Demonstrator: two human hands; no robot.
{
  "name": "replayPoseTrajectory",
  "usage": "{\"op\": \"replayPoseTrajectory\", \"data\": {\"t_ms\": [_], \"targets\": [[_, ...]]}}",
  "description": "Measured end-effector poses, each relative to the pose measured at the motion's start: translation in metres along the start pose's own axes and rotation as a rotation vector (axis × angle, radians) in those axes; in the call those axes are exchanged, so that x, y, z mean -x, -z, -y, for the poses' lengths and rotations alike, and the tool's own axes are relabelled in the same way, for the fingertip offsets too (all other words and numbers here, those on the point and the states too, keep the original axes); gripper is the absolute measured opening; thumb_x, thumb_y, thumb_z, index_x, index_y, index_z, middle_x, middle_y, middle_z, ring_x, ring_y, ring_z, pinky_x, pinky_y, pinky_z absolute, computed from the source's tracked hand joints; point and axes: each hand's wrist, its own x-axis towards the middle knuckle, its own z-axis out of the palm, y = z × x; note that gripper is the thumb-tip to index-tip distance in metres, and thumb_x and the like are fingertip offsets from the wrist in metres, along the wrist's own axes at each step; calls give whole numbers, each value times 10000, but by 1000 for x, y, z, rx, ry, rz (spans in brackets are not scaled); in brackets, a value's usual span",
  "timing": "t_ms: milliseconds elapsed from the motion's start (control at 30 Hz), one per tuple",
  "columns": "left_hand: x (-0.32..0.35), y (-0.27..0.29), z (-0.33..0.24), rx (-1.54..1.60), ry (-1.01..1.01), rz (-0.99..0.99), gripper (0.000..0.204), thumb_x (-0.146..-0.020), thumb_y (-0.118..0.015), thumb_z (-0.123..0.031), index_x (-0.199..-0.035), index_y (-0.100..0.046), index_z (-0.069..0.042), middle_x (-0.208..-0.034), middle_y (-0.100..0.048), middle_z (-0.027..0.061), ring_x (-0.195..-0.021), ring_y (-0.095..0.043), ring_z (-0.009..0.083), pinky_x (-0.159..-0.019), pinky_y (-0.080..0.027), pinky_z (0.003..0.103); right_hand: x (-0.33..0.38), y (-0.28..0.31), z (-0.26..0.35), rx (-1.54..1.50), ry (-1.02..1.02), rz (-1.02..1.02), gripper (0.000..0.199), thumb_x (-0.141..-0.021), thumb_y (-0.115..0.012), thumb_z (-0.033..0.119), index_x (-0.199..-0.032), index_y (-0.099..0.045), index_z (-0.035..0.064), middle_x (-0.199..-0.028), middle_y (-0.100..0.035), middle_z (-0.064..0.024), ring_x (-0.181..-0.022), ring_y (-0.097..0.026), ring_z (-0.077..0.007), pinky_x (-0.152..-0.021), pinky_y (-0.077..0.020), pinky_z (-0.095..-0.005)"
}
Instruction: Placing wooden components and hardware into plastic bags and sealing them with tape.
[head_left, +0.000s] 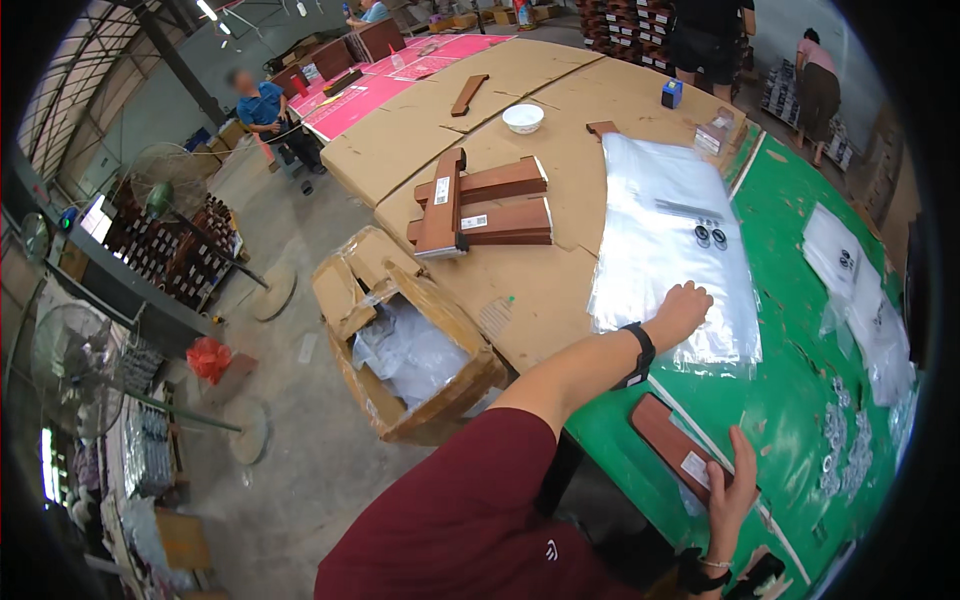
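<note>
A stack of clear plastic bags [655,180] lies across the cardboard and the green tabletop. My left hand [683,312], a dark band on its wrist, rests over the near part of this stack with its fingers curled in; whatever is under the fingertips is hidden. Small black rings [710,237] and thin grey rods [685,208] lie on the bags farther up. At the near table edge my right hand [735,485] grips the end of a reddish-brown wooden piece [660,430] with a white label, thumb on top and fingers along its far side.
Several brown wooden pieces [500,220] are piled on the cardboard sheet [560,110], near a white bowl [523,118]. An open carton [470,400] with plastic inside stands left of the table. Bagged parts [860,290] and small clear packets [833,440] lie right. Other people work farther off.
</note>
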Motion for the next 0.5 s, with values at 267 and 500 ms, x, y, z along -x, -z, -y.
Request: {"op": "replayPoseTrajectory", "data": {"t_ms": [267, 500], "targets": [[-31, 33, 19, 505, 431, -240, 179, -874, -634, -227, -924, -632, -54, -937, -643, 168, -921, -622, 369, -774, -489, 448, -15, -2, 5, -26, 75, -38, 489, -874, -638, 58, -1354, -559, 7, -1358, -570, -183, -1266, -528, -334, -1097, -365, -407], [-53, 109, 9, 440, 6, -427, 171, -891, -636, -204, -868, -613, -36, -840, -606, 135, -844, -604, 318, -761, -469, 409, -29, -3, 29, -314, -68, -144, 349, -911, -652, 94, -1250, -639, 11, -1206, -658, -114, -1046, -637, -206, -940, -486, -319]]}}
